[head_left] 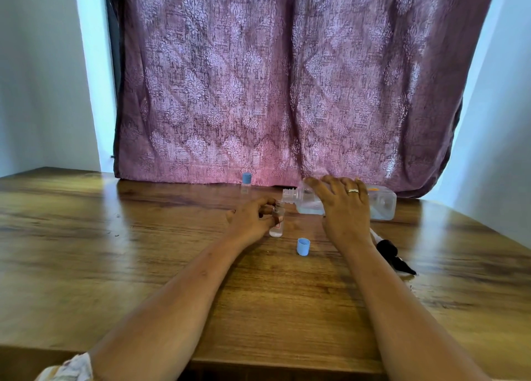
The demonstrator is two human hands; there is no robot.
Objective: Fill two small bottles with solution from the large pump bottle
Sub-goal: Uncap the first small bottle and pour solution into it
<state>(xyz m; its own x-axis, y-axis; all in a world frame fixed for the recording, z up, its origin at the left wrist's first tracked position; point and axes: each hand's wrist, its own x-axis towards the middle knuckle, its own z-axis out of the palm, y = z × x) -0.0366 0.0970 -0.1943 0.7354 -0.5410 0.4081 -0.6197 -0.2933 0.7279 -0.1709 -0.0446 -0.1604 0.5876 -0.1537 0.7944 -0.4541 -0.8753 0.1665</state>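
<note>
My left hand (253, 218) grips a small clear bottle (277, 228) that stands upright on the wooden table (143, 251) with its cap off. My right hand (343, 205) holds the large clear bottle (383, 204) tipped on its side, pump removed, its threaded mouth (288, 195) pointing left just above the small bottle's opening. A little liquid sits in the small bottle's bottom. A loose blue cap (303, 246) lies on the table in front of my hands. A second small bottle (246, 183) with a blue cap stands upright farther back.
A black and white pump head (393, 255) lies on the table to the right of my right forearm. A purple patterned curtain (287, 78) hangs right behind the table's far edge. White walls flank it.
</note>
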